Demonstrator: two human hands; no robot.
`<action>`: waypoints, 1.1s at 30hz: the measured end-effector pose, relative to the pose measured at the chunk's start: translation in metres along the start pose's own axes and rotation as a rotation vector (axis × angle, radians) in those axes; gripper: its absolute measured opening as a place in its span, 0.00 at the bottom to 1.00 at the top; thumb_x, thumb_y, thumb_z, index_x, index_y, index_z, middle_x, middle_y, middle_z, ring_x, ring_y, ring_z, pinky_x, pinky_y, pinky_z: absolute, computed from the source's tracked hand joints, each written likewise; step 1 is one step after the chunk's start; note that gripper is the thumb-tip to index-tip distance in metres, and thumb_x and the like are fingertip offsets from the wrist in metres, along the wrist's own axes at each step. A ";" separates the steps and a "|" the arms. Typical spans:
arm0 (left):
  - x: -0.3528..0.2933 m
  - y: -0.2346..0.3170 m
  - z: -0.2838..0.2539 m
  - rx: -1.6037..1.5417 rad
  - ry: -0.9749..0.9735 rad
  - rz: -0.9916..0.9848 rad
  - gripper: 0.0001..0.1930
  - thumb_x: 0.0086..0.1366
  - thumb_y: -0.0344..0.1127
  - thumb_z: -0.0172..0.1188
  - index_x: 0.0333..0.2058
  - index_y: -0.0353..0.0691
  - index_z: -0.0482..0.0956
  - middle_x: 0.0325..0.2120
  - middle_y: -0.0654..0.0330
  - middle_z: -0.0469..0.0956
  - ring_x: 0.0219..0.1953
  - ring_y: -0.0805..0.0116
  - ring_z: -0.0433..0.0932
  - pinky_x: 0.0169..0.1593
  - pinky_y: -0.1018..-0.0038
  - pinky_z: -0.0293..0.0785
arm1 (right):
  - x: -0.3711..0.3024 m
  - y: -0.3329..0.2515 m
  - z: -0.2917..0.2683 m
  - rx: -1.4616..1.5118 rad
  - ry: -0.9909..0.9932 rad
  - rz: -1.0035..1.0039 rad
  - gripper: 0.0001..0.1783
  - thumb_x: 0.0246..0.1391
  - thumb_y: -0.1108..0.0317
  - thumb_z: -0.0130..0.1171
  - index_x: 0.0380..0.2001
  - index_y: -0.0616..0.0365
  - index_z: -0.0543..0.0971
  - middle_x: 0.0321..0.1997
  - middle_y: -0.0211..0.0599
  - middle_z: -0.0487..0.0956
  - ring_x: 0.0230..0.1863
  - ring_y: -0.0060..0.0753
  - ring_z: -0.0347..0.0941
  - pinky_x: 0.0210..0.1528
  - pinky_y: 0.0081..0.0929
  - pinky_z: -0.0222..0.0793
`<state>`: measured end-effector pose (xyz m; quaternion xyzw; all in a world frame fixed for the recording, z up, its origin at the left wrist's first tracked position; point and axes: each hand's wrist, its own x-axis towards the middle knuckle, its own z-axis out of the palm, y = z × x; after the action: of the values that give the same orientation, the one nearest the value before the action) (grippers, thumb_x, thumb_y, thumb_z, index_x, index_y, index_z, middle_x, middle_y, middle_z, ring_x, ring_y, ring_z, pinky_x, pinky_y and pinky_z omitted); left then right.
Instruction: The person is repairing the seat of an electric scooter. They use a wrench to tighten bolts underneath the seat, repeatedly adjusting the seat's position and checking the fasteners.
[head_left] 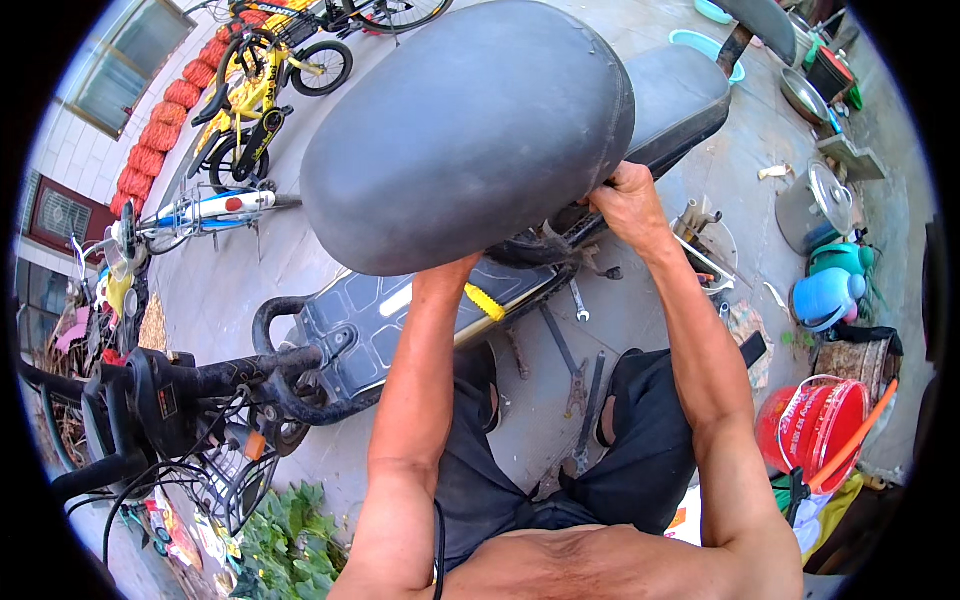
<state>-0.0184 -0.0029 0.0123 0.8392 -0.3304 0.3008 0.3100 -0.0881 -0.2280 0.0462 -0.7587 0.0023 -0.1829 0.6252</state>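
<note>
A large black padded seat [460,130] of an electric scooter fills the upper middle, raised over the frame. My right hand [628,200] is at its lower right edge, fingers curled and closed; what lies in them is hidden by the hand and the seat. My left hand [452,270] reaches under the near edge, only the wrist side showing, its fingers covered by the seat. Beside my left forearm a yellow ridged tool handle [484,302] rests on the scooter's footboard [350,330]. Behind the big seat is a second grey-black seat [680,95].
On the ground lie a wrench [579,300] and long metal tools [592,400] between my feet. Handlebars [150,410] stand at left. At right are a white tub [715,255] of parts, a red bucket [812,430], and a metal pot [815,210]. A yellow bicycle [262,100] stands far left.
</note>
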 end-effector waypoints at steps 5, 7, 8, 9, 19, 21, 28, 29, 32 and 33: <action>0.000 -0.005 0.002 -0.019 -0.015 -0.020 0.19 0.57 0.39 0.59 0.47 0.42 0.73 0.45 0.54 0.74 0.49 0.53 0.69 0.52 0.60 0.63 | -0.002 -0.009 -0.004 -0.006 -0.047 0.017 0.06 0.48 0.77 0.57 0.31 0.64 0.80 0.22 0.28 0.77 0.24 0.15 0.67 0.28 0.19 0.66; 0.001 -0.004 0.001 -0.014 -0.028 -0.043 0.18 0.57 0.39 0.58 0.47 0.42 0.74 0.44 0.53 0.74 0.48 0.53 0.70 0.51 0.60 0.63 | -0.001 -0.010 -0.007 -0.018 -0.067 0.015 0.06 0.48 0.77 0.57 0.31 0.64 0.80 0.22 0.28 0.78 0.24 0.16 0.68 0.28 0.20 0.66; 0.001 -0.005 0.001 0.001 -0.014 -0.022 0.18 0.57 0.39 0.58 0.47 0.42 0.74 0.44 0.53 0.74 0.48 0.53 0.70 0.51 0.60 0.64 | 0.000 -0.008 -0.006 -0.013 -0.070 0.027 0.06 0.48 0.77 0.57 0.31 0.64 0.80 0.22 0.29 0.78 0.24 0.16 0.68 0.28 0.20 0.67; 0.001 -0.006 0.002 0.016 0.001 -0.002 0.18 0.57 0.39 0.58 0.47 0.42 0.74 0.44 0.53 0.74 0.48 0.53 0.70 0.51 0.60 0.64 | 0.000 -0.005 -0.004 -0.008 -0.072 0.039 0.06 0.48 0.77 0.57 0.31 0.64 0.80 0.22 0.29 0.78 0.24 0.16 0.68 0.28 0.20 0.67; -0.002 -0.005 -0.002 0.040 -0.075 -0.058 0.21 0.58 0.42 0.58 0.50 0.44 0.71 0.49 0.53 0.72 0.52 0.53 0.67 0.54 0.60 0.61 | -0.001 0.001 0.003 0.004 -0.094 0.010 0.05 0.49 0.78 0.56 0.30 0.64 0.80 0.23 0.30 0.78 0.24 0.18 0.71 0.28 0.21 0.68; -0.001 -0.005 -0.001 0.030 -0.014 -0.026 0.21 0.58 0.42 0.57 0.50 0.44 0.71 0.49 0.53 0.71 0.52 0.53 0.67 0.54 0.60 0.61 | -0.002 0.000 0.002 -0.002 -0.094 -0.003 0.05 0.49 0.77 0.57 0.30 0.64 0.80 0.22 0.31 0.78 0.24 0.18 0.71 0.29 0.21 0.68; -0.001 -0.005 0.001 0.024 -0.004 -0.044 0.20 0.58 0.41 0.58 0.49 0.44 0.72 0.47 0.54 0.72 0.51 0.52 0.68 0.53 0.58 0.62 | -0.002 -0.004 -0.006 -0.075 -0.087 0.046 0.06 0.48 0.76 0.57 0.30 0.64 0.80 0.22 0.31 0.78 0.24 0.19 0.71 0.29 0.21 0.69; -0.001 -0.006 0.002 0.041 0.019 -0.008 0.20 0.58 0.40 0.58 0.49 0.44 0.73 0.47 0.54 0.73 0.51 0.52 0.68 0.53 0.58 0.62 | -0.002 -0.004 -0.006 -0.086 -0.090 0.031 0.06 0.47 0.76 0.57 0.30 0.64 0.80 0.22 0.31 0.78 0.24 0.19 0.71 0.29 0.21 0.69; -0.003 -0.011 0.006 0.080 0.074 0.074 0.19 0.57 0.40 0.58 0.48 0.44 0.73 0.46 0.54 0.73 0.50 0.52 0.68 0.52 0.58 0.62 | -0.002 -0.006 -0.006 -0.108 -0.097 0.002 0.07 0.46 0.76 0.57 0.30 0.64 0.80 0.22 0.32 0.78 0.24 0.19 0.71 0.29 0.22 0.69; -0.004 -0.012 0.006 0.084 0.082 0.083 0.19 0.57 0.40 0.58 0.48 0.44 0.73 0.46 0.54 0.73 0.50 0.52 0.68 0.52 0.58 0.62 | -0.002 -0.006 -0.005 -0.110 -0.099 0.002 0.07 0.46 0.76 0.57 0.30 0.64 0.80 0.22 0.32 0.78 0.24 0.19 0.71 0.29 0.22 0.69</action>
<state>-0.0104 0.0010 0.0022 0.8239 -0.3391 0.3613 0.2750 -0.0926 -0.2312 0.0526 -0.7999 -0.0180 -0.1442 0.5822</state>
